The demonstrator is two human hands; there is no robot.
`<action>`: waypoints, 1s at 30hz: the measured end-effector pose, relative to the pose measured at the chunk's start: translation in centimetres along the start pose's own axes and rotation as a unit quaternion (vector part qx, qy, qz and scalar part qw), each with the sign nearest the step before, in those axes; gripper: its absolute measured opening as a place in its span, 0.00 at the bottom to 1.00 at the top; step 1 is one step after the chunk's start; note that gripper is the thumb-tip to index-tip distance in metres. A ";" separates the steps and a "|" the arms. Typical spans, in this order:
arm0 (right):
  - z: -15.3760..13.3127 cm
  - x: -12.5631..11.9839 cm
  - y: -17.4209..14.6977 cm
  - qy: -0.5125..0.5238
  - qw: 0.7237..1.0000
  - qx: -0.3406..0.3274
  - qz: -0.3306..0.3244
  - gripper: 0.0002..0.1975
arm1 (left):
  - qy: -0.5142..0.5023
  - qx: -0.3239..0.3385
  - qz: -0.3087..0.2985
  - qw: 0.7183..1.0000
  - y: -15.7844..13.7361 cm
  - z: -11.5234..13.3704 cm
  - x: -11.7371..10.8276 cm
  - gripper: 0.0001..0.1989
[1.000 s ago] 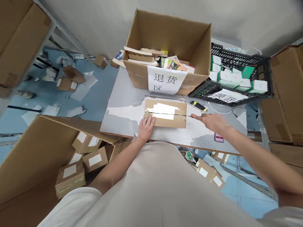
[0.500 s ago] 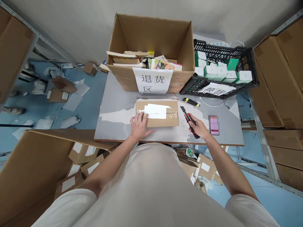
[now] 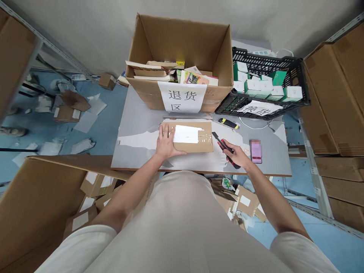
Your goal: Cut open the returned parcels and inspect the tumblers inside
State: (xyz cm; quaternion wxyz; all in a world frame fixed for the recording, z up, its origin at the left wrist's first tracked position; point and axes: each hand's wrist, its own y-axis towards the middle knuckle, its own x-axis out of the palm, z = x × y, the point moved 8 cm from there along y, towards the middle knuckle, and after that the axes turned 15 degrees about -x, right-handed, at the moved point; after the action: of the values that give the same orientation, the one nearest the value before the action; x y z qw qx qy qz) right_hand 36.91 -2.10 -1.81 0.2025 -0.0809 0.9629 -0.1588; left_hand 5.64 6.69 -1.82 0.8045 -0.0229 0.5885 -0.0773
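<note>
A taped brown cardboard box [image 3: 205, 142] with a white label lies flat on the grey table [image 3: 133, 117]. My left hand [image 3: 166, 145] rests on the box's left end, fingers stretched out and apart. In my right hand [image 3: 236, 154] is a black and red utility knife [image 3: 227, 148], its tip pointing up and left toward the box's right end. The knife tip is close to the box edge; whether it touches I cannot tell. A second cutter, yellow and black [image 3: 229, 123], lies behind the knife.
A large open carton [image 3: 182, 41] of books stands at the back, beside a black crate [image 3: 295, 72] with several green and white boxes. A phone [image 3: 256, 151] lies at the right. Another big carton [image 3: 36, 197] holding parcels stands at the lower left.
My left hand has shifted slightly left on the box, and its fingers have spread. My right hand has brought the utility knife leftward, closer to the box's right end.
</note>
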 end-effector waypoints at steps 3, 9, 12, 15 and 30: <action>0.0 -0.1 -0.4 0.004 1.000 0.005 -0.027 0.34 | -0.013 0.003 0.000 1.000 0.0 -0.1 0.2 0.65; 1.0 -0.4 -2.4 0.022 0.998 0.020 -0.046 0.34 | -0.024 0.006 -0.001 1.000 0.0 -0.1 0.2 0.65; 1.5 -0.1 -3.5 0.018 0.998 0.024 -0.054 0.33 | -0.024 0.006 -0.006 1.000 0.2 -0.1 0.3 0.64; 2.1 0.6 -4.8 0.020 0.997 0.018 -0.077 0.31 | -0.011 0.004 -0.016 1.000 0.4 -0.2 0.4 0.66; 3.2 6.4 -3.4 0.338 0.866 -0.012 0.368 0.40 | -0.247 -0.116 -0.030 0.962 6.9 -5.2 -1.3 0.28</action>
State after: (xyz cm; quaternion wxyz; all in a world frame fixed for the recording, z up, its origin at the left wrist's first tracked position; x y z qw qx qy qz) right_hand 32.78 -7.61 -5.80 -0.0931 0.3357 0.9341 -0.0784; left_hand 0.96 13.98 -3.04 0.9139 -0.1521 0.3757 -0.0246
